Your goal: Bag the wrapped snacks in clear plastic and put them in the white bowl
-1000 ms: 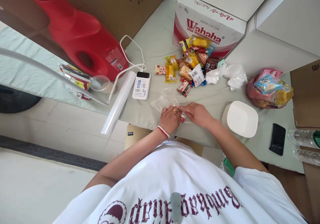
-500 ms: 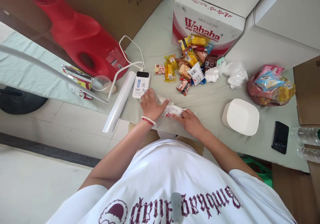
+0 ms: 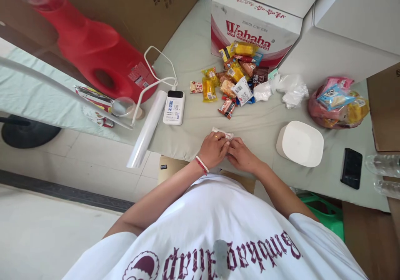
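My left hand (image 3: 214,150) and my right hand (image 3: 242,155) meet at the near edge of the cloth-covered table (image 3: 250,126). Between them is a small white snack packet (image 3: 225,134), its upper edge showing past the fingers. The left fingers are bent over the packet, while the right fingers are curled against its right end. Most of the packet is hidden beneath the hands. Beyond it lies a pile of wrapped snacks (image 3: 231,86) in yellow, brown, red and white wrappers. A white power bank (image 3: 174,109) with a cable is to the left of the hands.
A roll of clear film (image 3: 146,130) juts over the table's left edge beside a red jug (image 3: 106,59). On the right are a white plastic tub (image 3: 300,143), a bowl of snacks (image 3: 328,113) and a black phone (image 3: 351,168). A Wahaha carton (image 3: 256,26) stands behind.
My left hand has moved right, away from beside the power bank, to join the right hand at the packet. The packet is now more covered by fingers.
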A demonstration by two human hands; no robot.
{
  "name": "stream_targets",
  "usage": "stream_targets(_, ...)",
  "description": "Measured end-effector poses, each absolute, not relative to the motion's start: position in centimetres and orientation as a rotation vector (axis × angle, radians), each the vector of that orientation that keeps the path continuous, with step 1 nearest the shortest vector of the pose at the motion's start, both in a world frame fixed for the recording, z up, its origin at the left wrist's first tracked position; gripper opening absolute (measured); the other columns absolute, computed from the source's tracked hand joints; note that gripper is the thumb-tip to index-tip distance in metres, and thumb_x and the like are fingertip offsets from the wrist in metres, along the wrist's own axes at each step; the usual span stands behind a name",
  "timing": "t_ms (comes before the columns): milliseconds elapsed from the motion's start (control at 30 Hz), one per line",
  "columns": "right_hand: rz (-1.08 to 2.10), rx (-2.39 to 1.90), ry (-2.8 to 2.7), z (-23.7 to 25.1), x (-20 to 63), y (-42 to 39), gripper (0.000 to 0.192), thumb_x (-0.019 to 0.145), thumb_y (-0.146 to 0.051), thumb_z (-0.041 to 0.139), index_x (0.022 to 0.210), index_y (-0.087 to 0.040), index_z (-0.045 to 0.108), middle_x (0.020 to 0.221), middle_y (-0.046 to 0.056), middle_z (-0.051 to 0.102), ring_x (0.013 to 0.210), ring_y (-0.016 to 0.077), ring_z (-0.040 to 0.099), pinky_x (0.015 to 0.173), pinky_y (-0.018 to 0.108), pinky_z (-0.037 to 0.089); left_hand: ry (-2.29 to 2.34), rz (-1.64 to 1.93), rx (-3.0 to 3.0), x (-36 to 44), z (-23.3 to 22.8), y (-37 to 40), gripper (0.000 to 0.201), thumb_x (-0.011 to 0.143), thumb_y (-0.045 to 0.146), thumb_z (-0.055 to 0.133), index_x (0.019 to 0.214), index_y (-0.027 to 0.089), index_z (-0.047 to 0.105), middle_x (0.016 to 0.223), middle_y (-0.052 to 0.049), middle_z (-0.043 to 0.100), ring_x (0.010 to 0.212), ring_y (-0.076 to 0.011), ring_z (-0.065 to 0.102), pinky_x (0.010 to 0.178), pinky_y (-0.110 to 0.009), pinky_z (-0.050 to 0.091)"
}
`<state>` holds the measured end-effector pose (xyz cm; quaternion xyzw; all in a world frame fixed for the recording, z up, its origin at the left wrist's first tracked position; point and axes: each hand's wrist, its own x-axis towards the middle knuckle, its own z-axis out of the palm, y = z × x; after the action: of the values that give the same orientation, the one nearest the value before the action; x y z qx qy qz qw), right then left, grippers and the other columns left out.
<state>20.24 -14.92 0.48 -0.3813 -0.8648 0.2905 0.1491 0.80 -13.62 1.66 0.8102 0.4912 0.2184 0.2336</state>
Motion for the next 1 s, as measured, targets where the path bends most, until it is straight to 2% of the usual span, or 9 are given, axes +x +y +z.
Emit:
stream_targets(133,0.710,-1.526,-2.097,0.6,22.4,-16.2,0.039,0.103,-0.043,0.052,0.132,-0.022,0.069,0.107,0.012,0.067,0.108,0.0292,0.057,0.101,0.051,0.050,1.426,0.450,2.423,1.4,0.3,-14.5,0.030,0.102,0.028,0.051,0.119,0.019,0.074,0.130,-0.013,0.071,0.117,-0.0305,0.059,0.093,-0.047,0.048)
stream_targets(233,0.400,-1.862,-1.945,0.5,22.6,-16.6,0.048,0.094,-0.046,0.066,0.132,-0.016,0.068,0.122,0.019,0.060,0.123,0.0375,0.049,0.107,0.059,0.044,1.439,0.385,2.516,1.4,0.0,-14.9,0.030,0.102,0.023,0.050,0.120,0.020,0.073,0.136,-0.014,0.068,0.119,-0.0303,0.058,0.093,-0.047,0.046)
stream_targets(300,0.392,-1.835,-1.984,0.7,22.4,-16.7,0.032,0.094,-0.038,0.065,0.117,-0.018,0.074,0.135,0.020,0.055,0.134,0.0389,0.043,0.113,0.058,0.041,1.449,0.363,2.532,1.6,0.0,-15.1,0.031,0.102,0.021,0.048,0.120,0.021,0.073,0.138,-0.015,0.067,0.119,-0.0301,0.058,0.093,-0.047,0.044)
stream_targets(367,0.489,-1.773,-1.964,1.3,22.0,-16.6,0.022,0.097,-0.032,0.058,0.106,-0.020,0.074,0.137,0.017,0.056,0.130,0.0342,0.050,0.109,0.050,0.045,1.467,0.368,2.517,1.8,0.1,-15.3,0.032,0.102,0.021,0.048,0.121,0.021,0.073,0.139,-0.015,0.067,0.123,-0.0306,0.056,0.095,-0.047,0.043)
stream_targets(500,0.796,-1.704,-1.903,3.1,20.2,-15.2,0.020,0.101,-0.031,0.049,0.102,-0.023,0.068,0.101,0.008,0.069,0.091,0.0231,0.065,0.084,0.035,0.053,1.539,0.406,2.465,2.4,0.2,-15.7,0.034,0.102,0.021,0.048,0.125,0.022,0.072,0.140,-0.015,0.065,0.131,-0.0334,0.051,0.103,-0.052,0.039)
stream_targets(633,0.839,-1.598,-2.005,3.2,16.6,-12.6,0.019,0.100,-0.023,0.045,0.097,-0.022,0.063,0.096,0.006,0.070,0.092,0.0224,0.064,0.086,0.034,0.049,1.538,0.404,2.390,1.8,0.3,-15.6,0.036,0.096,0.019,0.052,0.126,0.012,0.071,0.127,-0.023,0.067,0.119,-0.0360,0.057,0.099,-0.054,0.044)
stream_targets(733,0.861,-1.627,-2.054,2.0,14.8,-11.1,0.020,0.101,-0.019,0.042,0.099,-0.021,0.062,0.096,0.007,0.067,0.094,0.0228,0.062,0.087,0.034,0.048,1.360,0.587,2.289,-0.4,0.1,-15.3,0.032,0.088,0.025,0.059,0.114,0.015,0.074,0.126,-0.020,0.067,0.118,-0.0347,0.059,0.100,-0.052,0.049)
stream_targets(833,0.840,-1.660,-2.067,1.0,14.3,-11.1,0.024,0.104,-0.022,0.039,0.105,-0.020,0.063,0.101,0.010,0.065,0.094,0.0236,0.061,0.089,0.036,0.049,1.526,0.929,1.988,-2.6,-0.6,-14.8,0.035,0.095,0.031,0.051,0.123,0.019,0.070,0.131,-0.015,0.067,0.124,-0.0300,0.059,0.107,-0.049,0.050)
stream_targets(1000,0.889,-1.574,-1.941,1.3,14.6,-13.0,0.032,0.106,-0.032,0.039,0.126,-0.018,0.059,0.118,0.015,0.064,0.110,0.0263,0.061,0.101,0.042,0.050,1.685,0.855,1.802,-2.5,-0.8,-14.1,0.026,0.091,0.034,0.055,0.104,0.018,0.072,0.112,-0.015,0.071,0.109,-0.0313,0.065,0.101,-0.053,0.053)
